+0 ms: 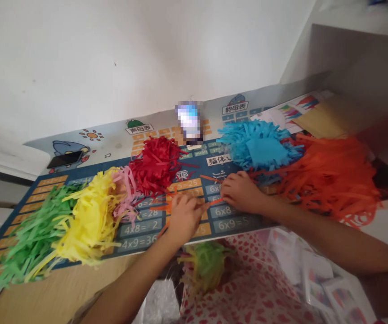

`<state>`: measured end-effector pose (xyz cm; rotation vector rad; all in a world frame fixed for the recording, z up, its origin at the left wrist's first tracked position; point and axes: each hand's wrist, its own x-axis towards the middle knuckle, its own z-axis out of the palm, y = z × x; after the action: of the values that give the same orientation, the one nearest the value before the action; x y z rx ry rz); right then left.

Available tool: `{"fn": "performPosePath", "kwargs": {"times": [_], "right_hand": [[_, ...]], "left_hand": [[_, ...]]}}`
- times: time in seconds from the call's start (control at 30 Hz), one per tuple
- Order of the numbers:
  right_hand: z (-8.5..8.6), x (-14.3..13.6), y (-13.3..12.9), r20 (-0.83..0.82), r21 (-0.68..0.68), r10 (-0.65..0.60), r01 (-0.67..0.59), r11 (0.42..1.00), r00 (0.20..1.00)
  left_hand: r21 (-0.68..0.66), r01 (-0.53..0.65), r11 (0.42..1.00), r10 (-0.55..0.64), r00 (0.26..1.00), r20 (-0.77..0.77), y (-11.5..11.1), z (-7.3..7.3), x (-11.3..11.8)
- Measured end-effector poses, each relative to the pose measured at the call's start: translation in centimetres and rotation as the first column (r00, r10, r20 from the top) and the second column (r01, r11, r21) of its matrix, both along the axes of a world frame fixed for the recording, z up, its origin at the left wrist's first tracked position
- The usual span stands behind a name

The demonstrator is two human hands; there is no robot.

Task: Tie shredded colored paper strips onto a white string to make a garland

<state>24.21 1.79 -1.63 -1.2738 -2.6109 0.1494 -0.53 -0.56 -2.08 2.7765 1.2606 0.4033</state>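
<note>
As I look down through the head camera, left hand [187, 213]: bent low over the mat, resting on orange paper [170, 202] that pokes out beside it; I can't tell whether the fingers have closed on it.
Right hand [241, 192]: curled near the mat, just beside the left; an orange strip [216, 201] bridges the gap between them, and whether these fingers grip its end I can't tell.
Mat [140, 243]: dark blue and printed with sums, spread over the table up against the white wall [146, 58].
Left side: green bundle [40, 229], then yellow bundle [91, 220], then pink strips [126, 189], each touching the next, and red bundle [155, 162] crowding in behind the pink.
Right side: blue bundle [264, 153] beyond the right hand, with a big, blurred orange bundle [332, 175] next to it, its loose ends reaching towards the wrist.
Back edge: dark phone [65, 159] lying flat at far left, a pixelated device [189, 119] in the middle, tan paper [328, 118] over a printed sheet [271, 116] at right.
Lap: yellow-green bundle [207, 261] on heart-patterned cloth [247, 288], clear packets [342, 297] alongside.
</note>
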Motion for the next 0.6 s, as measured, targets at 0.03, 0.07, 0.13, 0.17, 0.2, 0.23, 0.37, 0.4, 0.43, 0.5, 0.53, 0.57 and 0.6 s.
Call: {"fn": "performPosePath", "kwargs": {"times": [0.03,0.07,0.13,0.17,0.2,0.23,0.37,0.4,0.43,0.5,0.53,0.57,0.6], "right_hand": [[0.1,-0.4,-0.4,0.04,0.063,0.05,-0.053,0.997,0.998],[0.1,-0.7,-0.8,0.081,0.109,0.106,-0.115,0.987,0.991],[0.1,-1.5,-1.4,0.14,0.151,0.197,-0.217,0.964,0.97],[0.0,-1.8,-1.5,0.159,0.161,0.229,-0.254,0.954,0.96],[-0.1,-2.1,-1.6,0.173,0.17,0.251,-0.28,0.945,0.952],[-0.2,-2.3,-1.5,0.182,0.183,0.263,-0.296,0.938,0.947],[-0.8,-2.7,-0.9,0.181,0.232,0.27,-0.308,0.923,0.946],[-0.9,-2.8,-0.8,0.176,0.241,0.259,-0.297,0.924,0.95],[-1.1,-2.9,-0.8,0.172,0.251,0.244,-0.282,0.926,0.954],[-0.9,-3.1,-1.3,0.167,0.273,0.204,-0.244,0.931,0.965],[-0.6,-3.3,-1.7,0.134,0.274,0.171,-0.202,0.94,0.976],[-0.1,-3.4,-2.3,0.061,0.258,0.125,-0.137,0.956,0.99],[0.7,-3.6,-3.0,-0.054,0.205,0.071,-0.058,0.977,0.996]], "left_hand": [[0.04,0.048,0.998,-0.047,0.998,-0.042,-0.3,0.1,0.2],[0.072,0.076,0.995,-0.07,0.994,-0.082,-0.5,0.1,0.4],[0.123,0.098,0.988,-0.081,0.987,-0.137,-0.8,0.2,0.9],[0.141,0.106,0.984,-0.084,0.985,-0.153,-0.9,0.2,1.2],[0.153,0.111,0.982,-0.087,0.983,-0.159,-0.9,0.2,1.5],[0.163,0.11,0.98,-0.085,0.984,-0.155,-0.9,0.1,1.7],[0.228,0.061,0.972,-0.038,0.994,-0.107,-0.6,-0.5,2.7],[0.25,0.053,0.967,-0.029,0.995,-0.098,-0.6,-0.7,2.9],[0.27,0.047,0.962,-0.023,0.996,-0.091,-0.5,-0.8,3.0],[0.305,0.031,0.952,-0.008,0.997,-0.075,-0.6,-0.6,2.8],[0.322,0.024,0.946,-0.006,0.998,-0.057,-0.7,-0.2,2.6],[0.344,0.018,0.939,-0.011,1.0,-0.023,-0.9,0.3,2.3],[0.375,0.015,0.927,-0.028,0.999,0.029,-1.2,1.1,2.0]]}}
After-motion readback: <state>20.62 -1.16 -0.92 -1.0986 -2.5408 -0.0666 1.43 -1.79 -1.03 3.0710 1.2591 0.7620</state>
